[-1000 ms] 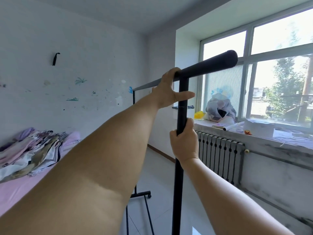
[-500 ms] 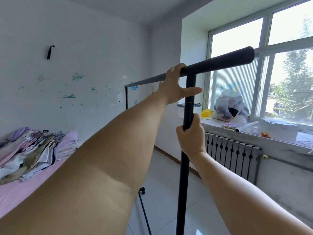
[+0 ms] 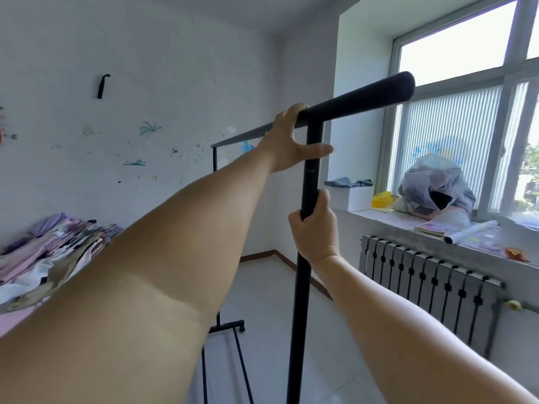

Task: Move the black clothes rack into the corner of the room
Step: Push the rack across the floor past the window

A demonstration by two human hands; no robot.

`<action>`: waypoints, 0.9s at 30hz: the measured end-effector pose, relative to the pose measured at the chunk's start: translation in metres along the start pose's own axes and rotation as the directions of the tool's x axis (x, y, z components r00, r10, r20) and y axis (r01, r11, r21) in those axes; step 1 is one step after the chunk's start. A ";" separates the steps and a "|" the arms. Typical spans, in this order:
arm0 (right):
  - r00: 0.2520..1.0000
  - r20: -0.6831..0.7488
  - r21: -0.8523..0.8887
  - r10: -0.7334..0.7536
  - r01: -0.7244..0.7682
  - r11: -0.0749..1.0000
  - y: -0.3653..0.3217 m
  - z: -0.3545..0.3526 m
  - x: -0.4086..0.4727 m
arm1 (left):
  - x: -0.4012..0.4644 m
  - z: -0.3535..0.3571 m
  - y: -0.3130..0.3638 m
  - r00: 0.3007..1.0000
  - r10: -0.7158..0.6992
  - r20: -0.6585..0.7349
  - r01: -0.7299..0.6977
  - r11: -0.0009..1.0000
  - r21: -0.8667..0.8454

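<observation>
The black clothes rack (image 3: 300,290) stands right in front of me, its top bar running from upper right back toward the far wall. My left hand (image 3: 287,141) grips the top bar just left of the near upright, thumb across the post. My right hand (image 3: 316,228) is wrapped around that upright lower down. The rack's far post and wheeled foot (image 3: 230,328) show beyond my left arm. The room corner (image 3: 272,249) lies ahead, where the spotted wall meets the window wall.
A bed with a pile of clothes (image 3: 49,252) is at the left. A radiator (image 3: 431,284) runs under the windowsill (image 3: 481,243) at the right; the sill holds a plastic bag (image 3: 434,188), papers and a yellow object. Pale tiled floor (image 3: 262,287) leads to the corner.
The rack and my view have advanced toward the corner and swung left; the corner floor and baseboard now show. Both hands keep the same grip.
</observation>
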State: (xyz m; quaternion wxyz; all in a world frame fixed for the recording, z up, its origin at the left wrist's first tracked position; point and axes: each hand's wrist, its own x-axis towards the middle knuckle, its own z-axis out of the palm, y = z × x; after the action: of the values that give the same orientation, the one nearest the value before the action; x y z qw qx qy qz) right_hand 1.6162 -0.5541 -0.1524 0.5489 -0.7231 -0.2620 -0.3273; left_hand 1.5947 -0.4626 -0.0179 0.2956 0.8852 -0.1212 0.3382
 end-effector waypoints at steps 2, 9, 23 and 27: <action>0.999 0.032 0.014 0.013 -0.013 1.000 0.020 0.004 0.019 | 0.020 0.014 -0.007 1.000 -0.014 -0.013 0.014 1.000 0.027; 0.996 0.088 0.071 -0.002 -0.004 0.997 0.072 0.027 0.068 | 0.072 0.045 -0.041 0.998 -0.043 -0.052 0.046 0.998 0.047; 0.993 0.116 0.104 -0.003 -0.009 0.995 0.156 0.104 0.153 | 0.169 0.083 -0.142 0.993 -0.053 -0.105 0.058 0.997 0.042; 0.993 0.114 0.098 0.012 -0.023 0.995 0.177 0.127 0.177 | 0.197 0.091 -0.171 0.993 -0.053 -0.102 0.062 0.994 0.088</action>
State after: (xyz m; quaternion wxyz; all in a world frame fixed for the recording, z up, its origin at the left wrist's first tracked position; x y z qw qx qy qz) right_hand 1.8856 -0.4743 -0.1510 0.5713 -0.7145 -0.3025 -0.2675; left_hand 1.8600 -0.3849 -0.0153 0.2703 0.8829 -0.0652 0.3784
